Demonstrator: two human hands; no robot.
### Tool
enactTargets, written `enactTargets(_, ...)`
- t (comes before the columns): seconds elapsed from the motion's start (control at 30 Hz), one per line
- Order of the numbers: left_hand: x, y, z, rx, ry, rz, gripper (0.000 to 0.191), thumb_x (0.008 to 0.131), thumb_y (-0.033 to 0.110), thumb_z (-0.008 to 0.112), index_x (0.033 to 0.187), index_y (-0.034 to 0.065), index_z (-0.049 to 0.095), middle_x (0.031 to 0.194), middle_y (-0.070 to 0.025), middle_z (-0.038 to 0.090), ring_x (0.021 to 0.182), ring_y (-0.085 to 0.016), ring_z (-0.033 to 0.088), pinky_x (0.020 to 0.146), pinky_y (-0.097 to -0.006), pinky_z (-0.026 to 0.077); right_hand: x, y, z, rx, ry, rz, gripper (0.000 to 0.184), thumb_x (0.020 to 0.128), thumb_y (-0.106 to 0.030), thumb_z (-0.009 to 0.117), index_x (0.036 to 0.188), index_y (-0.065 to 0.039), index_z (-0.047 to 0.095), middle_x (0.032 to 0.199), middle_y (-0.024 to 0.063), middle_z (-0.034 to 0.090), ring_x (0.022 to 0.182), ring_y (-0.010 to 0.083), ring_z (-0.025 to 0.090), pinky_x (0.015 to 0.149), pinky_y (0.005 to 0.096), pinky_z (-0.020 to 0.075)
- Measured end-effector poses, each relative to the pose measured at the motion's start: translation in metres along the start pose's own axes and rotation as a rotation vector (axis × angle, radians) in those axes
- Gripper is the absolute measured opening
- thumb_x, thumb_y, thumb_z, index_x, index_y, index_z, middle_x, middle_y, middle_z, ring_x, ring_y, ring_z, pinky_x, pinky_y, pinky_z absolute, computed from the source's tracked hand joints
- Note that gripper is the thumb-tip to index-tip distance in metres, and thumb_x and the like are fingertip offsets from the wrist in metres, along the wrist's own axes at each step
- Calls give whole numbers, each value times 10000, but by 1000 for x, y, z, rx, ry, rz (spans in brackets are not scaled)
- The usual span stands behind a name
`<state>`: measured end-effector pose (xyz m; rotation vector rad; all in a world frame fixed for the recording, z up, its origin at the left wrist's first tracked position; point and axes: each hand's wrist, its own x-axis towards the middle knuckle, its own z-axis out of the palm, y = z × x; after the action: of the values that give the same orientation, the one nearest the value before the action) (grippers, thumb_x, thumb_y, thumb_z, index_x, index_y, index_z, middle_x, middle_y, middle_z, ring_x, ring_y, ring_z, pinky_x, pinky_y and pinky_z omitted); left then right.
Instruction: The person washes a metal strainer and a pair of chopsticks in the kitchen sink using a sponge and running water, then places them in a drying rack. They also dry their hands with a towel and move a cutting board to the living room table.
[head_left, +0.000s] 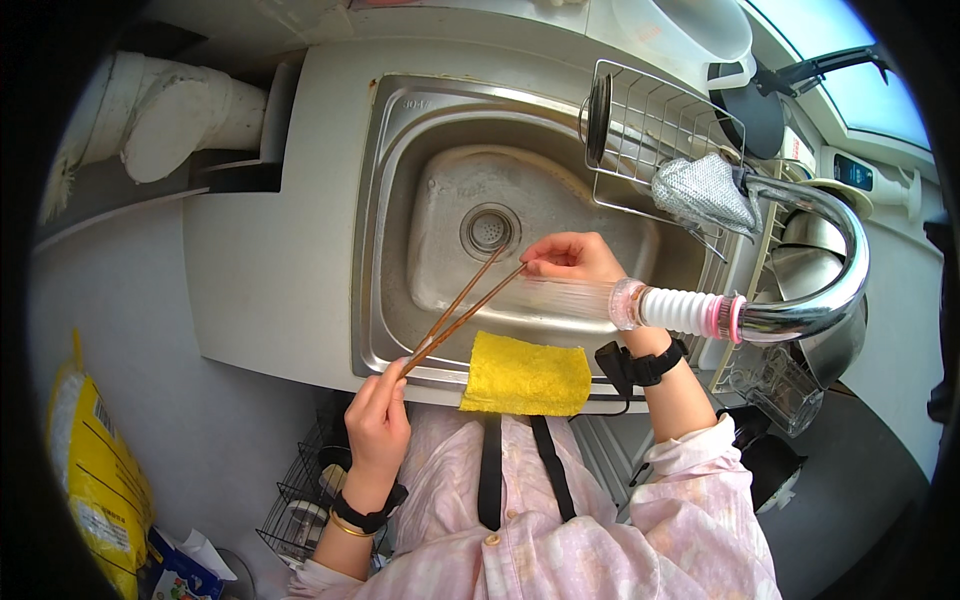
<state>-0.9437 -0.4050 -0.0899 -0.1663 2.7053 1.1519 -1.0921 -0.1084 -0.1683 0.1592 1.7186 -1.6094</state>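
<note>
My left hand (379, 411) grips the lower ends of a pair of brown chopsticks (459, 321) near the front edge of the stainless steel sink (450, 195). The two sticks spread apart towards the drain (490, 229). Over the basin, my right hand (574, 259) pinches the upper tip of one chopstick between thumb and fingers; the other tip is free. Water streams leftwards from the faucet's flexible nozzle (667, 309), just below my right hand in the picture. A yellow cloth (527, 373) lies over the sink's front rim, between my forearms.
A wire rack (667, 112) with a dark round lid stands at the sink's upper right. A silver mesh cloth (703, 191) hangs on the faucet (855, 247). Metal bowls (814, 270) and a clear container (784, 390) are at the right. White pipes (176, 112) are at the left.
</note>
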Motion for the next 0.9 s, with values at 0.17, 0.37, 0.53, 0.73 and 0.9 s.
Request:
enactTargets(0.17,1,-1,-1,27,-15,25,286,880,-57,612,1160,-15,652,794,-149,606,664,-272,608,602,-335,489,1,1,-2,-82,-1,17,142,899,-39,628,992,56,678,921,81,712,897,135,690,814,256,547)
enactTargets(0.37,2,-5,-2,10,-24,9,291,876,-66,611,1158,-12,653,798,-148,604,664,-272,605,602,-335,487,1,-1,-2,-15,-21,22,137,902,-34,610,986,54,675,916,77,706,899,134,689,803,254,547)
enactTargets(0.53,2,-6,-3,-11,-14,2,293,875,-71,609,1158,-12,652,792,-144,594,653,-269,591,596,-330,478,-1,-1,-2,145,-39,5,141,921,-48,613,997,53,677,921,83,709,901,137,691,802,257,548)
enactTargets(0.73,3,-6,-3,-10,-26,0,289,874,-75,607,1154,-15,650,791,-145,593,656,-267,594,598,-328,479,0,1,-2,-32,-39,-22,144,926,-50,615,1001,54,680,922,84,712,877,128,683,799,257,547)
enactTargets(0.9,3,-7,-3,-5,-25,8,291,870,-78,610,1153,-18,648,789,-148,592,656,-268,597,596,-329,480,-1,2,-3,30,-32,7,142,919,-50,626,999,52,684,925,83,714,880,125,684,800,255,545)
